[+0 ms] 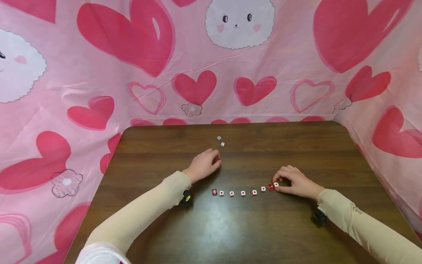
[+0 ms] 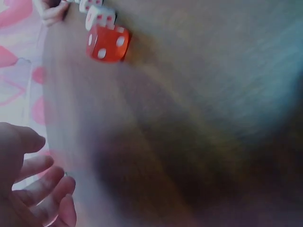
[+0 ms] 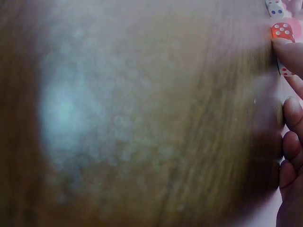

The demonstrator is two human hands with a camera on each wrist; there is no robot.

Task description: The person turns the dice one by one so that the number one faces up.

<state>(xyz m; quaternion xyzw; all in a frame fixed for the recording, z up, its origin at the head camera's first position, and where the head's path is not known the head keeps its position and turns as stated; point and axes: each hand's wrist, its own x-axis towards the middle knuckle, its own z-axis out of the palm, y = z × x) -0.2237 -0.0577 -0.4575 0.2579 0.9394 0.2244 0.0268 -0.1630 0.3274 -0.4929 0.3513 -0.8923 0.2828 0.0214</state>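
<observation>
A slightly curved row of dice lies across the table, with several white dice (image 1: 243, 193) between a red die (image 1: 214, 192) at its left end and another red die (image 1: 271, 187) near its right end. At the far right of the row, my right hand (image 1: 298, 183) pinches a white die (image 1: 276, 184) between thumb and fingers, against that second red die. My left hand (image 1: 202, 167) is above the table behind the row, fingers loosely bent and holding nothing. Just beyond it lie two small pale dice, a nearer die (image 1: 222, 144) and a farther die (image 1: 219, 138).
The brown wooden table (image 1: 184, 234) has rounded far corners. Behind and beside it hangs a pink cloth (image 1: 224, 62) printed with hearts. A dark wrist device (image 1: 319, 217) sits under the right sleeve, with another device (image 1: 186, 198) at the left wrist.
</observation>
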